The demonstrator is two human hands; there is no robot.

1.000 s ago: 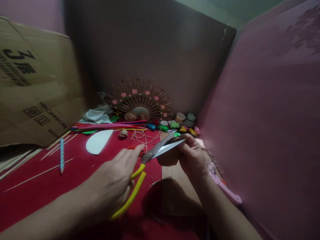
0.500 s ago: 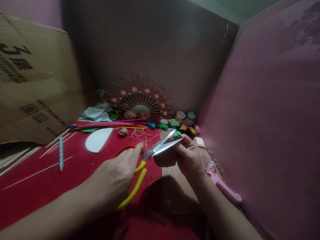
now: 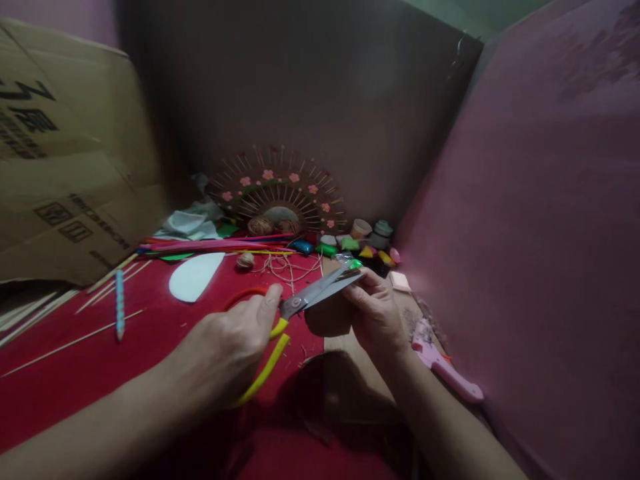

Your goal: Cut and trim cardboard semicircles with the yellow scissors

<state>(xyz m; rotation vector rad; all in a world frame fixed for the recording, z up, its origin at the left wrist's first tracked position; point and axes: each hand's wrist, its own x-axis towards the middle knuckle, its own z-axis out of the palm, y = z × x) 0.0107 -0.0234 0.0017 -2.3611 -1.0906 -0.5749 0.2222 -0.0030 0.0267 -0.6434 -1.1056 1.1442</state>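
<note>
Yellow-handled scissors [image 3: 296, 305] are gripped in my left hand [image 3: 235, 347], the thumb on top and the blades pointing right. The blades lie slightly apart, close to the fingertips of my right hand [image 3: 375, 307]. My right hand pinches a brown piece [image 3: 327, 319], which looks like cardboard and hangs below the blades. Its upper edge lies partly behind the blades and fingers. Under both hands are a red cloth [image 3: 175, 360] and a light wooden board [image 3: 345, 393].
A decorated fan [image 3: 280, 180] stands at the back, near twine balls [image 3: 245, 261] and colored clay packs [image 3: 327, 250]. A white teardrop shape [image 3: 196, 277] and a blue pencil [image 3: 120, 307] lie left. A pink glue gun [image 3: 445, 367] is at right, a cardboard box [image 3: 75, 167] at left.
The scissor blades have closed somewhat, and my left hand has shifted slightly left. My right hand still holds the brown piece. The view has moved a little.
</note>
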